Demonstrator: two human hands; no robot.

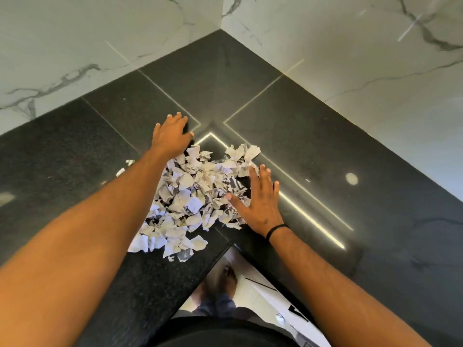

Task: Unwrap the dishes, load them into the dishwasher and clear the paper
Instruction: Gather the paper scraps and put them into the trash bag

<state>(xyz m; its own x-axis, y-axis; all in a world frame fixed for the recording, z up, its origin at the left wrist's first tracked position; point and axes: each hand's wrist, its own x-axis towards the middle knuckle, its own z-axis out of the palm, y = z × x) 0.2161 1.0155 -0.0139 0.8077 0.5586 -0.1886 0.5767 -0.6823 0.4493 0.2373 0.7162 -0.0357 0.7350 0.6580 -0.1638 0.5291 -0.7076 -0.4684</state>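
Where the white marble wall with grey veins meets the black speckled stone countertop on the left, a few small stray scraps of white paper lie on the dark surface just beside the person's left forearm. That forearm reaches forward across the counter, and the left hand lies palm down at the far edge of the paper, its fingers straight and spread, resting on the stone and gripping nothing. Its heel touches the top of the pile.

Near the middle of the L-shaped corner lies the heap of torn white and grey printed paper pieces, crumpled and overlapping, stretching from near the left hand down toward the counter's front edge. Some pieces carry bold black print. Pale seam lines between the stone slabs cross the counter around the heap.

On the right side of the heap, the right hand presses flat against the paper, fingers straight and slightly fanned, thumb lying over the scraps, holding nothing. A thin black band circles that wrist. Farther right, a round pale reflection shines on the stone, and a second marble wall rises behind the counter.

Below the inner corner of the counter, a bare foot stands on the light tiled floor.
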